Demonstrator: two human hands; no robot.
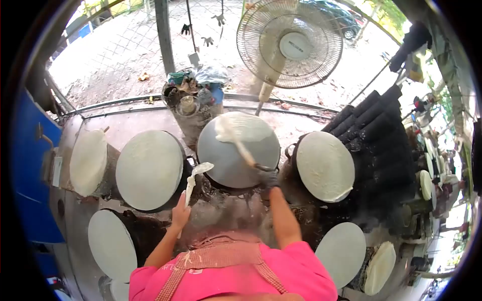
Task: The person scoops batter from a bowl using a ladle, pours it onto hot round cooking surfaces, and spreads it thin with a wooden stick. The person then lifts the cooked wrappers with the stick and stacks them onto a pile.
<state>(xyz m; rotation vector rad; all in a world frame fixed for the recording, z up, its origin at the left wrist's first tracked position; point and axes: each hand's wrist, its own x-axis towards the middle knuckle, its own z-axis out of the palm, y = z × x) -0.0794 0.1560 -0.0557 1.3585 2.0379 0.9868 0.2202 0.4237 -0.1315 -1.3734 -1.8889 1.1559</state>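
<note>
My left fingers (182,212) wrapped round ladle (190,185); my right fingers (268,176) clamped on spreader (245,153) over middle pan (215,163). Pale batter (252,123) covers its far part; near part looks bare, left to coat. Pale rounds (149,170) either side already look fully spread.

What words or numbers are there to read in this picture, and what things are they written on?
No word or number here is clear enough to read for certain.
On the middle of the fan: small dark lettering, too blurred to read.
On the pink shirt: pale marks like letters beside the apron, too small and blurred to read.
</note>
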